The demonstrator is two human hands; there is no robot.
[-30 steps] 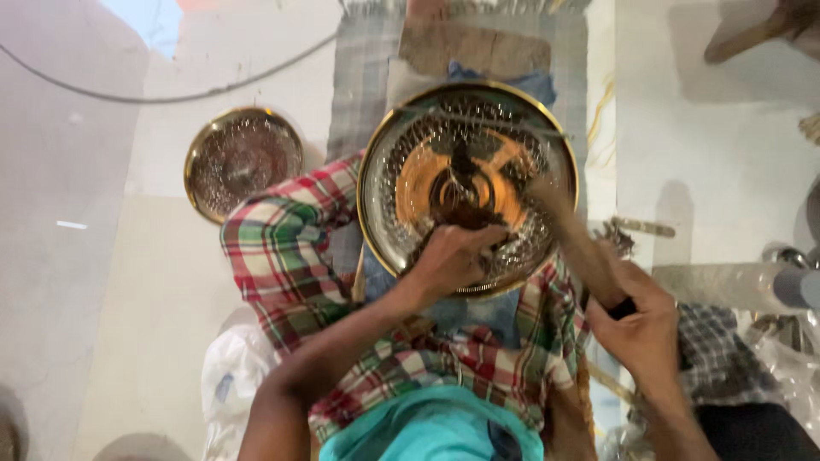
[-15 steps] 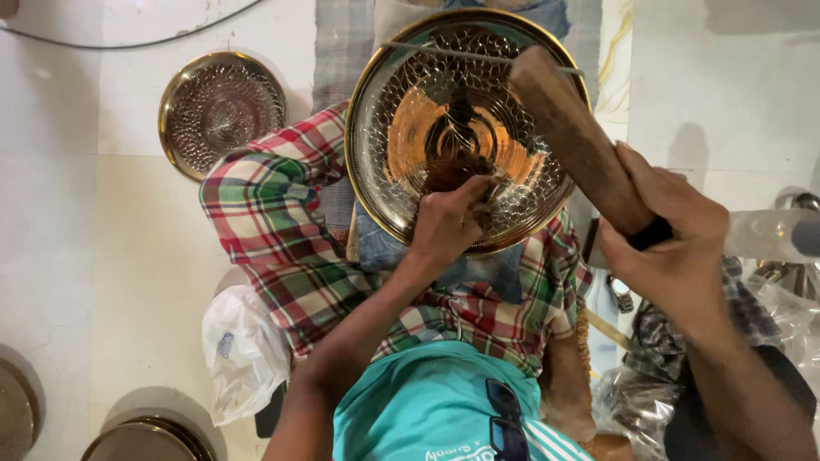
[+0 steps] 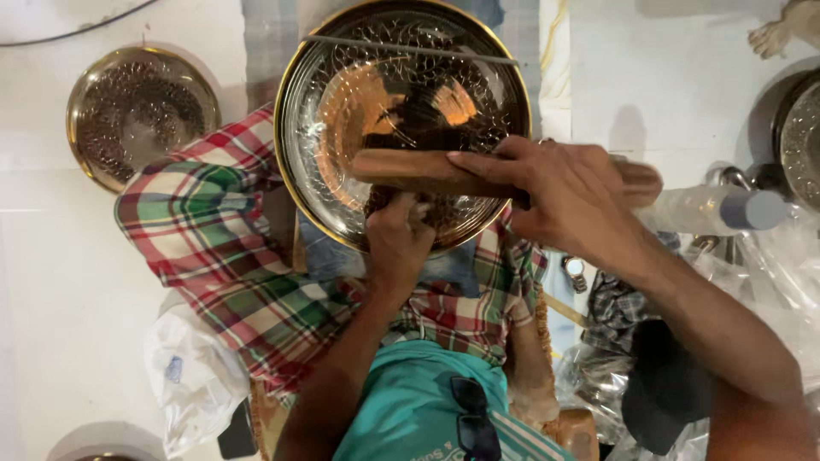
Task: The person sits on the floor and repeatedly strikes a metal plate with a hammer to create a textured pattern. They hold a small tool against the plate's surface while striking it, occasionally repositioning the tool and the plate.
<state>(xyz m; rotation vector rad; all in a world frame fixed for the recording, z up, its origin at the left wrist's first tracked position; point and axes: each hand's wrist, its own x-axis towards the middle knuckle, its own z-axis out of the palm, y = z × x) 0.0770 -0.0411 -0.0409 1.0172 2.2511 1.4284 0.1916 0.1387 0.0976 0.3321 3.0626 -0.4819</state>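
Right hand wraps its fingers round a wooden mallet, held level across the big embossed brass plate; left hand reaches up, fingers pinched against the plate's lower face; plate rests on the plaid-covered lap.

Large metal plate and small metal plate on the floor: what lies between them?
In the head view, plaid cloth reaches between the large metal plate and the small metal plate.
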